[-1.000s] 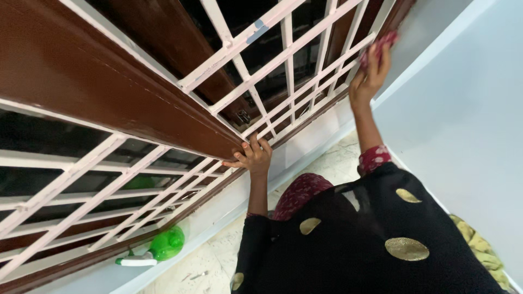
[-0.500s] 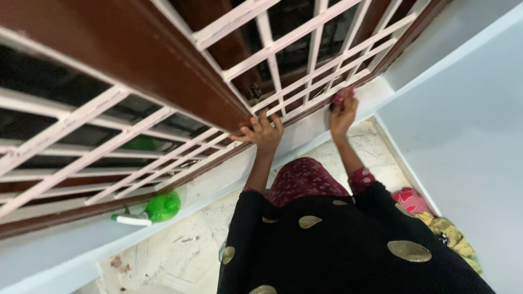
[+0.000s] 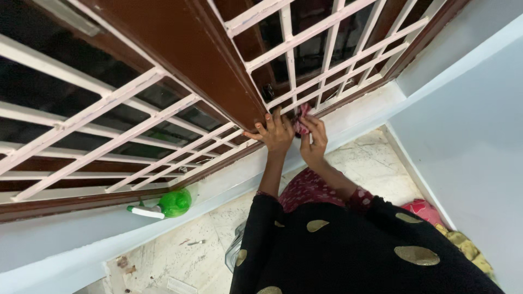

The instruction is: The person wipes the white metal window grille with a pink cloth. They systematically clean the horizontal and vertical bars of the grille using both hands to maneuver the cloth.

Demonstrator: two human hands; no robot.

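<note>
Now the right hand (image 3: 313, 142) is seen low at the window grille (image 3: 327, 60), just beside the left hand (image 3: 274, 133); a second ago it was stretched high to the far upper bars, and half a second ago it was already lower, near the sill. The small red cloth (image 3: 300, 121) is kept pinched in the closed fingers of the right hand and is pressed against the lowest white bars, close to the brown window frame (image 3: 218, 71). By the left hand the bottom edge of this frame is gripped, with the fingers curled around it as before. From this it is judged that the wiping has been moved from the upper bars down to the bottom corner of the grille.

On the pale sill (image 3: 81, 239) a green spray bottle (image 3: 169, 204) is laid on its side, well apart from both hands. How much of the cloth is folded inside the palm cannot be told. A pink and yellow bundle (image 3: 436, 215) on the floor is partly cut off by the black dotted garment, and the space behind the bars is too dark to be made out.
</note>
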